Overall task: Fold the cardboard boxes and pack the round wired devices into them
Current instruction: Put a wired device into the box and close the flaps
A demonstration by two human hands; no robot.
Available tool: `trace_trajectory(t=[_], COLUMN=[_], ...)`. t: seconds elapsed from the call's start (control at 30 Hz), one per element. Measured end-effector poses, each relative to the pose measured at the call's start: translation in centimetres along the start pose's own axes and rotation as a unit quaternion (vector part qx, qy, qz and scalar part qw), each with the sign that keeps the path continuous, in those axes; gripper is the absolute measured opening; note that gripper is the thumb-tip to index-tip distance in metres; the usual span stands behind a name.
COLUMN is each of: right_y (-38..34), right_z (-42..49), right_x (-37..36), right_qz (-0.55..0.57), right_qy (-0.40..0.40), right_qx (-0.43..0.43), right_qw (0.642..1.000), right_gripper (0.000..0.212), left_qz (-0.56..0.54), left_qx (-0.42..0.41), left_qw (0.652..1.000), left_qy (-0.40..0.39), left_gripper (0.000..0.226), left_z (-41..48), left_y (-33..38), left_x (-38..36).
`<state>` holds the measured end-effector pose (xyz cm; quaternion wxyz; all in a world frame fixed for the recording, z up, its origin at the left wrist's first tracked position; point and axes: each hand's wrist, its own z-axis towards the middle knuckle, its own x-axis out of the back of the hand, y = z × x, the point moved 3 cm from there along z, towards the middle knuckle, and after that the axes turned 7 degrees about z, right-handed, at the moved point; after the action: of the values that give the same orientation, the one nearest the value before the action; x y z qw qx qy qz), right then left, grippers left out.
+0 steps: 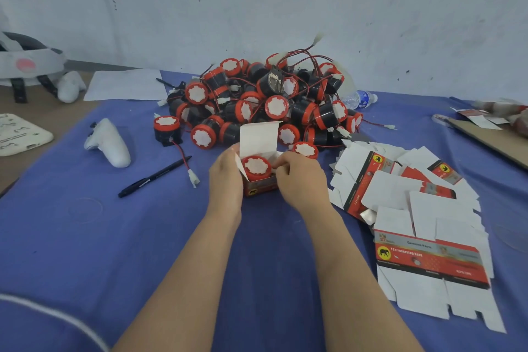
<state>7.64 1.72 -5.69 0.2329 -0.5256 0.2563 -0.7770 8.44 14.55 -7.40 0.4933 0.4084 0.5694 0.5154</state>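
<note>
Red-capped round wired device [256, 168] is sitting in the small open red cardboard box [258, 190] on the blue tabletop [85, 223] — left hand [225, 177] clamping its side in a curled grip, right hand [300, 180] pinching its right edge — where any untucked wire could be blocking the closing.

A device [256, 167] sits in the open box [258, 157], the pile [257, 100] behind, flat boxes [414, 208] right.

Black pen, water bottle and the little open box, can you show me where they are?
black pen [155, 176]: head view, middle of its barrel.
water bottle [363, 98]: head view, on its label.
open box [258, 138]: head view, on its raised white lid flap.
</note>
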Motion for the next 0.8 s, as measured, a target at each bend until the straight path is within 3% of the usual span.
trace_trajectory(t=[0.1,0.2,0.27,0.33,0.4,0.53,0.7,0.8], right_y=[0.0,-0.2,0.0,0.7,1.0,0.4,0.5,0.9], right_z=[0.0,-0.2,-0.1,0.0,0.1,0.1,0.0,0.1], right_x=[-0.1,-0.3,0.2,0.9,1.0,0.3,-1.2,-1.7], right_qz=[0.005,0.126,0.187,0.209,0.233,0.338,0.251,0.217], right_qy=[-0.011,-0.008,0.060,0.123,0.119,0.107,0.021,0.003], right_qx=[0.009,-0.005,-0.021,-0.057,-0.091,-0.068,-0.035,-0.043], right_qw=[1.000,0.992,0.980,0.968,0.961,0.933,0.967,0.975], right_gripper=[0.026,0.024,0.029,0.038,0.044,0.028,0.014,0.029], left_qz=[0.063,0.149,0.186,0.193,0.189,0.173,0.212,0.207], left_qx=[-0.034,-0.059,-0.071,-0.065,-0.064,-0.078,-0.112,-0.136], left_qw=[0.997,0.987,0.980,0.979,0.980,0.982,0.970,0.968], left_qy=[-0.016,-0.006,0.005,0.010,0.011,0.010,0.040,0.041], left_gripper=[0.013,0.041,0.045,0.043,0.040,0.031,0.032,0.025], left_z=[-0.1,-0.1,0.0,0.2,0.4,0.4,0.3,0.2], left_y=[-0.3,-0.8,-0.9,-1.0,-1.1,-1.2,-0.8,-0.4], left_x=[-0.5,-0.5,-0.3,-0.3,-0.3,-0.3,-0.2,0.2])
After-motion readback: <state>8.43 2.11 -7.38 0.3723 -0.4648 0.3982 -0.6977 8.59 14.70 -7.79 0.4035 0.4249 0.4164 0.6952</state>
